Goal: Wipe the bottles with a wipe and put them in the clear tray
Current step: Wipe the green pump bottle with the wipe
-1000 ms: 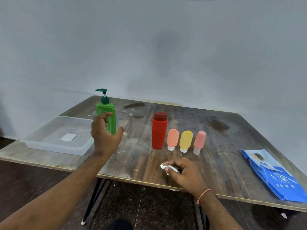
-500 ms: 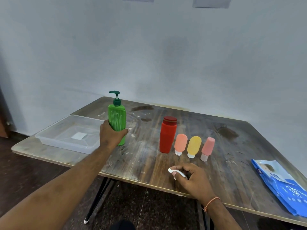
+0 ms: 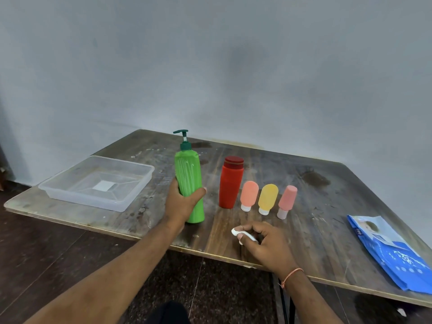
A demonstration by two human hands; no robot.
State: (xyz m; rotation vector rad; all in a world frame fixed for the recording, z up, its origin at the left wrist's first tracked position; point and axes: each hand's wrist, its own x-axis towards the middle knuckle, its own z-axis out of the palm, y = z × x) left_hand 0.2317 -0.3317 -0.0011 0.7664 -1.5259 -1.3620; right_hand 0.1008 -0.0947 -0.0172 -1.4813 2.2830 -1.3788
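Five bottles are being shown on the wooden desk (image 3: 315, 206). Item one, the green pump bottle (image 3: 189, 183), is being gripped low on its body by the left hand (image 3: 181, 203), whose fingers are being wrapped round the far side while the thumb is being pressed against the near right side; whether its base is being rested on the desk or held just above it cannot be told. Item two, the red bottle (image 3: 230, 183) with a dark red cap, is being kept upright just right of the green one. Items three to five, the orange tube (image 3: 249, 195), the yellow tube (image 3: 268, 198) and the pink tube (image 3: 287, 201), are being stood cap-down in a row to the right of the red bottle, close together and apart from both hands.

Item six, the white wipe (image 3: 243, 235), is being pinched in a crumpled wad by the curled fingers of the right hand (image 3: 266, 244), which is being held near the front edge of the desk. An orange thread is being worn on that wrist.

Item seven, the clear tray (image 3: 138, 190), is being kept at the left end of the desk, with only a pale square label showing at the middle of its floor. Item eight, the blue wipe pack (image 3: 392, 251), is being left flat at the right edge of the desk, well apart from the bottles.
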